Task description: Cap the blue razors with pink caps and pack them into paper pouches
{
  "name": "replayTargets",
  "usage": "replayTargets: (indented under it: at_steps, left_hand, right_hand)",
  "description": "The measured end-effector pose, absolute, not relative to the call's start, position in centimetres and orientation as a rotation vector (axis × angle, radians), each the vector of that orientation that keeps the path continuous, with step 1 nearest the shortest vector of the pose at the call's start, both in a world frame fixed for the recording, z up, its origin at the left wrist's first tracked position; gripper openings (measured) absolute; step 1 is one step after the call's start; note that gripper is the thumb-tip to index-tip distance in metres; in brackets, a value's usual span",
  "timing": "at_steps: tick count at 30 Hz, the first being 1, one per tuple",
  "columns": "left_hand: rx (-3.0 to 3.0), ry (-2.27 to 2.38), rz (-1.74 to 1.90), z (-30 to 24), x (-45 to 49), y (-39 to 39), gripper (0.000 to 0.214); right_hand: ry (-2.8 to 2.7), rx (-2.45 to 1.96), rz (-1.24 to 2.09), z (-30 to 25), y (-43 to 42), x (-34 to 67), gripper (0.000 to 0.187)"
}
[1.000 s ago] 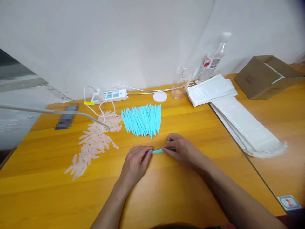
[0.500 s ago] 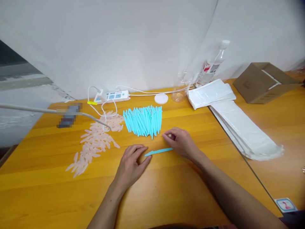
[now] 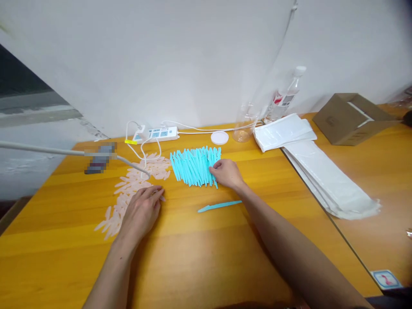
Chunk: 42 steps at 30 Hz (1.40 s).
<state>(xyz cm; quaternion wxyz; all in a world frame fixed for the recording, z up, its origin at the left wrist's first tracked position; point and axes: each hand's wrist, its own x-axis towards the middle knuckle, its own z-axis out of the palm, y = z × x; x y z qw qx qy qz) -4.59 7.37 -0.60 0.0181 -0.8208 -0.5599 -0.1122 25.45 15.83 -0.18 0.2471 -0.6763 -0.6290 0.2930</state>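
Note:
My left hand (image 3: 143,210) is over the near right side of a spread of translucent pink blade caps (image 3: 124,184). Its thumb and forefinger pinch one pink cap, which sticks out slightly past the fingertips. My right hand (image 3: 228,172) reaches to the right end of a row of turquoise eyebrow razors (image 3: 189,167), its fingers closed on one of them. Below the row, a single turquoise razor (image 3: 219,206) lies on the table, notched end pointing left. My right wrist partly covers its other end.
Along the wall are a white power strip (image 3: 161,134) with cables, a round lid (image 3: 219,137), a clear plastic jar (image 3: 242,128) and a bottle (image 3: 285,96). White plastic bags (image 3: 331,180) and a cardboard box (image 3: 344,120) lie to the right. A grey cable crosses at left.
My left hand has moved left from the single razor to the pink caps and pinches one. My right hand has left that razor and moved up to the turquoise row.

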Motion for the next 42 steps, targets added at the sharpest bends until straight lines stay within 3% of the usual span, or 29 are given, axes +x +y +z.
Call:
replayTargets:
  at_steps: [4, 8, 11, 25, 28, 31, 36, 42]
  left_hand:
    - [-2.623, -1.719, -0.302, 0.0, -4.7, 7.9, 0.03]
    - [-2.686, -1.784, -0.351, 0.5, -3.8, 7.2, 0.028]
    - [-2.652, -1.893, -0.448, 0.3, -2.7, 6.3, 0.029]
    - [-2.683, -2.001, -0.594, -0.4, 0.3, 6.0, 0.027]
    - [-2.724, -2.227, -0.869, -0.1, 0.9, 5.8, 0.031]
    - [-2.693, -2.595, -1.399, 0.1, 2.0, 5.5, 0.035]
    - [-2.129, -3.059, -2.199, -0.2, 4.3, 5.0, 0.04]
    - [-1.933, -3.154, -2.324, -0.7, 6.0, 4.2, 0.04]
  right_hand:
    - [-1.583, -1.733, 0.933, 1.0, 14.6, 27.7, 0.024]
    - [-1.377, -1.34, 1.424, 2.2, 11.9, 30.6, 0.038]
    - [-1.413, -1.295, 1.696, 2.3, 10.0, 32.3, 0.043]
    - [-2.031, -1.398, 1.473, 0.8, 9.2, 32.9, 0.042]
    - [-2.059, -1.39, 1.426, 0.6, 8.9, 33.0, 0.045]
    - [-1.993, -1.341, 1.475, 0.7, 8.7, 32.9, 0.04]
    - [-1.93, -1.295, 1.582, 0.7, 8.4, 32.3, 0.042]
    - [-1.944, -1.282, 1.564, 0.5, 8.2, 32.0, 0.042]
